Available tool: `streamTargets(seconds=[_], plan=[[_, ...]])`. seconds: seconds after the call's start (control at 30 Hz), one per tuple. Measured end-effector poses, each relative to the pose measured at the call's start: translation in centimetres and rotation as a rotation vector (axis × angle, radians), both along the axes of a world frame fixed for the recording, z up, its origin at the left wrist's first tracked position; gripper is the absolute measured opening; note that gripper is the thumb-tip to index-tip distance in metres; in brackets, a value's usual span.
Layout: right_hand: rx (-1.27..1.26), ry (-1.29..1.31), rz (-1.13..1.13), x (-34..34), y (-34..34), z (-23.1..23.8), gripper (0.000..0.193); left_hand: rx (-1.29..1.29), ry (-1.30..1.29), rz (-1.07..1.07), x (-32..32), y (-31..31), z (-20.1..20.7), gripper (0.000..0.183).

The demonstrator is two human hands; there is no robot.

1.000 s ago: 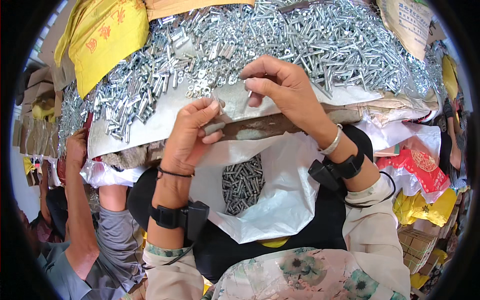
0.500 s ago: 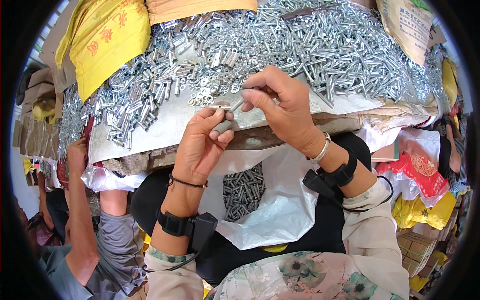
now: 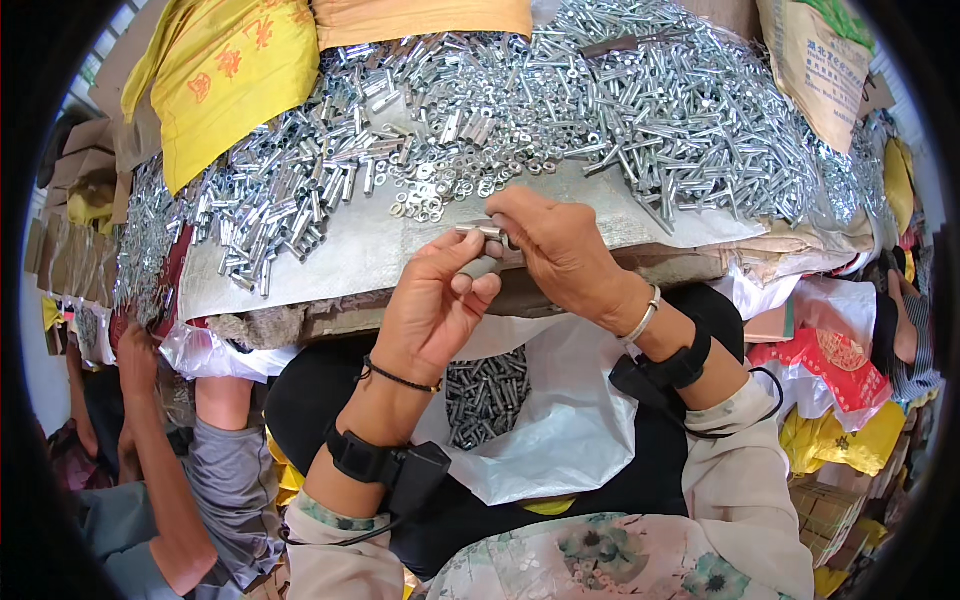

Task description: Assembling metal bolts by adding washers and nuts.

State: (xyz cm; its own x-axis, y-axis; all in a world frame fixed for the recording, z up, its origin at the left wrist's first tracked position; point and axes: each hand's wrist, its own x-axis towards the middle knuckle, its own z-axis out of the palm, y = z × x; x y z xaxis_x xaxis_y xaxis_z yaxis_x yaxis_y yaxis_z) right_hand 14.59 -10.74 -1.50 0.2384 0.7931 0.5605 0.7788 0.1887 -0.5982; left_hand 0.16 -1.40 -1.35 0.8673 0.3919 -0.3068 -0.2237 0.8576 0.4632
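Note:
My left hand (image 3: pixel 440 290) pinches a short shiny metal sleeve (image 3: pixel 478 230) between thumb and forefinger, held level above the table's front edge. A grey cover (image 3: pixel 480 267) appears to sit on one of its fingers. Closed fingers of my right hand (image 3: pixel 565 245) meet the sleeve's right end; the bolt they grip is mostly hidden behind them. Beyond both hands lie loose washers (image 3: pixel 430 190), metal sleeves (image 3: pixel 310 200) to the left and a broad heap of bolts (image 3: pixel 700 120) to the right.
An open white plastic bag (image 3: pixel 585 440) on my lap holds dark assembled-looking fasteners (image 3: pixel 487 395). A pale sheet (image 3: pixel 390 250) covers the tabletop. Yellow sacks (image 3: pixel 235 90) lie at the far left, a tan sack (image 3: pixel 820 75) at the far right. Another person's arm (image 3: pixel 155 440) is at left.
Both hands have shifted right and slightly down in the picture. My right fingers have brought the bolt against the sleeve's end, where it was angled at the tip before.

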Motion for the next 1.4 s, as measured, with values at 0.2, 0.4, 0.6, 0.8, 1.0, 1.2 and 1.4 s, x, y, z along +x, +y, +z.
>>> streamTargets(seconds=[0.2, 0.4, 0.6, 0.8, 1.0, 1.2, 1.4], plan=[[0.071, 0.072, -0.089, 0.1, -0.2, 1.4, 0.007, -0.043, 0.023, 0.18, -1.0, 1.6, -0.2, 0.012], [0.102, 0.058, -0.058, -0.5, -0.2, 1.5, 0.008, -0.033, 0.019, 0.157, -1.1, 1.3, -0.2, 0.013], [0.122, 0.045, -0.089, -0.5, -0.3, 1.6, 0.01, -0.049, 0.026, 0.134, -0.6, 1.0, 0.1, 0.013], [-0.003, 0.022, 0.011, -1.2, 0.2, 1.2, 0.013, -0.142, -0.022, 0.152, -1.0, 1.9, -0.9, 0.012], [-0.005, 0.001, 0.186, -0.5, 2.5, 0.7, 0.017, -0.072, 0.022, 0.116, -1.6, 2.1, 0.0, 0.014], [-0.181, -0.553, -0.106, 0.5, 5.0, -0.6, 0.016, 0.344, 0.235, 0.105, -1.8, 1.9, 0.3, 0.021], [-0.068, -0.377, -0.155, 1.3, 4.0, -1.1, 0.006, 0.551, 0.365, 0.038, -1.4, 1.5, 0.4, 0.024]])
